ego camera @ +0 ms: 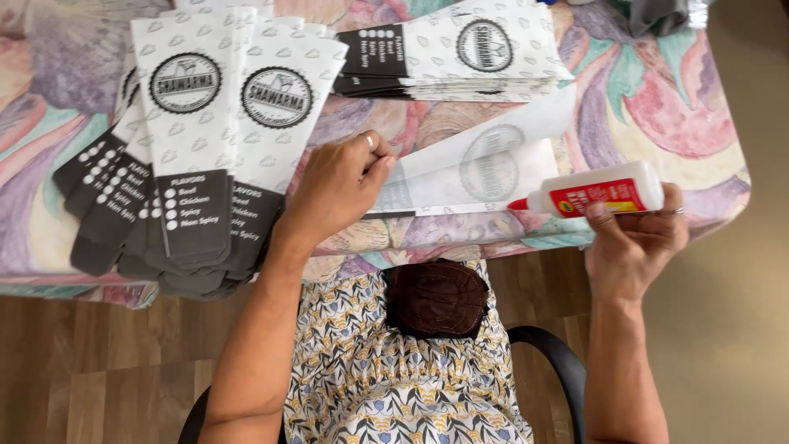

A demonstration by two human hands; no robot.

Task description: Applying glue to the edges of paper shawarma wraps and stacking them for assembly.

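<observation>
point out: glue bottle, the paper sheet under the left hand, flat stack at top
glue bottle (604,191): head view, red label.
paper sheet (485,168): head view, faint round print.
flat stack (485,49): head view, top sheet's round emblem.

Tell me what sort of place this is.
Probably a home table used for craft work: a flowered tablecloth, wood-look floor, and stacks of printed paper sleeves. The right hand holds a glue bottle; the left hand presses a sheet.

White/black paper sleeves (205,140) fanned left; red-label glue bottle (596,193) right.
</observation>
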